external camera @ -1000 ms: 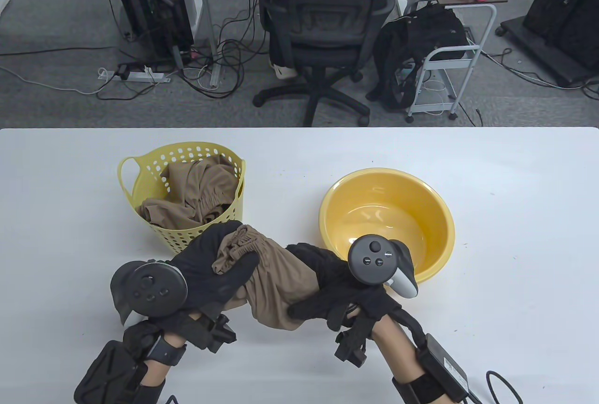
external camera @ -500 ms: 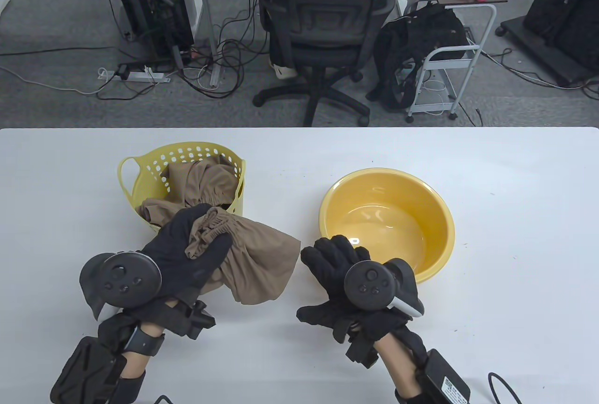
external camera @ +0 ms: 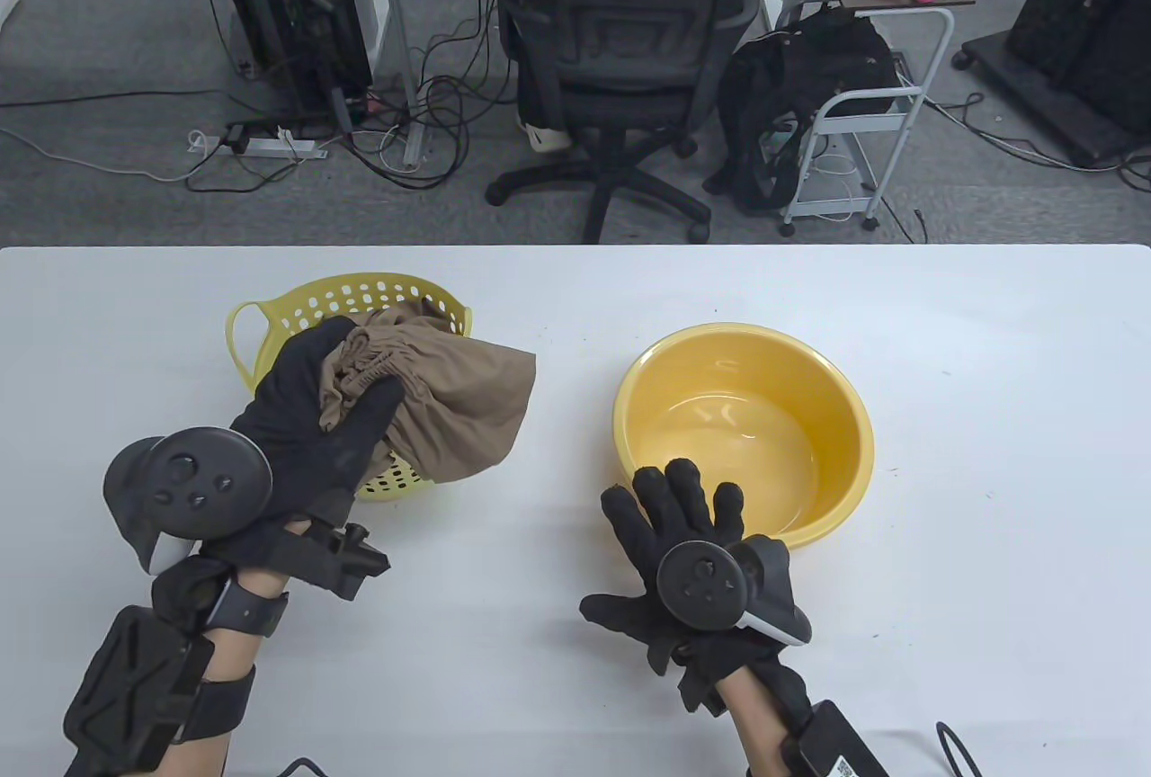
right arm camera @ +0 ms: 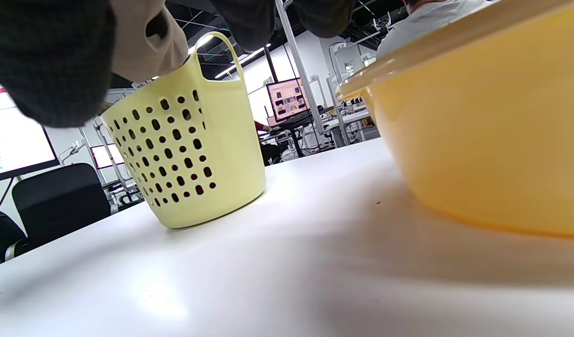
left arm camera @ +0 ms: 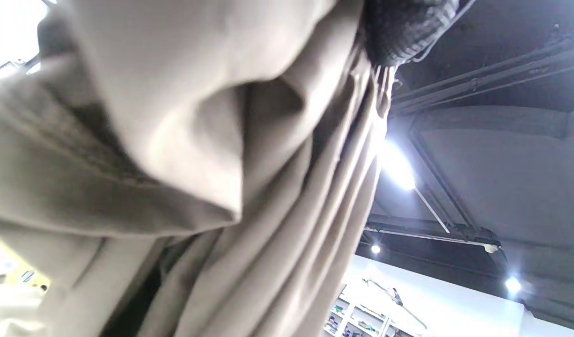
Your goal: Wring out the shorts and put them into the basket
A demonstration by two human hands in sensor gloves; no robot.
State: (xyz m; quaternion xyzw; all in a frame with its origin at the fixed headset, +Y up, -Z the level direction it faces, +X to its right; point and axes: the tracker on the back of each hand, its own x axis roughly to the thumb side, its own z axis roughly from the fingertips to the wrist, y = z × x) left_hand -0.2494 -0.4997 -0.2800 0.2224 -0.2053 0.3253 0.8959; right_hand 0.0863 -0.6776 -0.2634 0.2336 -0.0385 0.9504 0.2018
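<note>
My left hand (external camera: pixel 310 417) grips a bunched pair of tan shorts (external camera: pixel 459 413) by the waistband and holds them over the pale yellow perforated basket (external camera: pixel 360 296), whose front the cloth and hand hide. The tan cloth (left arm camera: pixel 184 154) fills the left wrist view. My right hand (external camera: pixel 674 512) lies flat with straight, spread fingers at the near rim of the yellow bowl (external camera: pixel 746 345) and holds nothing. The basket (right arm camera: pixel 188 140) and the bowl (right arm camera: pixel 479 140) both stand on the white table in the right wrist view.
The white table (external camera: pixel 989 453) stretches wide to the right and to the front. Beyond its far edge stand an office chair (external camera: pixel 620 49), a black bag on a small cart (external camera: pixel 809 93) and cables on the floor.
My right hand let go of the shorts and flattened out by the bowl. My left hand carried the shorts up and left, from beside the basket to over it.
</note>
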